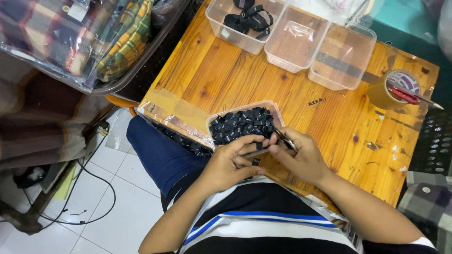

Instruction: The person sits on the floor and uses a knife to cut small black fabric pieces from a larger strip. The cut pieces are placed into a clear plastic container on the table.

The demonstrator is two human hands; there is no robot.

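Observation:
My left hand (234, 162) pinches a small black fabric label (256, 160) at the near edge of the wooden table (226, 80). My right hand (301, 157) grips small metal snips (284, 139), their tips against the label. Just beyond both hands stands a clear plastic tub (274, 109) heaped with several black labels (242, 124).
Three clear tubs sit at the table's far edge; the left one (221, 19) holds black strap pieces, the other two (301, 37) (346, 56) look empty. A brown tape roll (393, 89) with red scissors on it lies at right. Bagged plaid cloth (80, 37) fills a bin at left.

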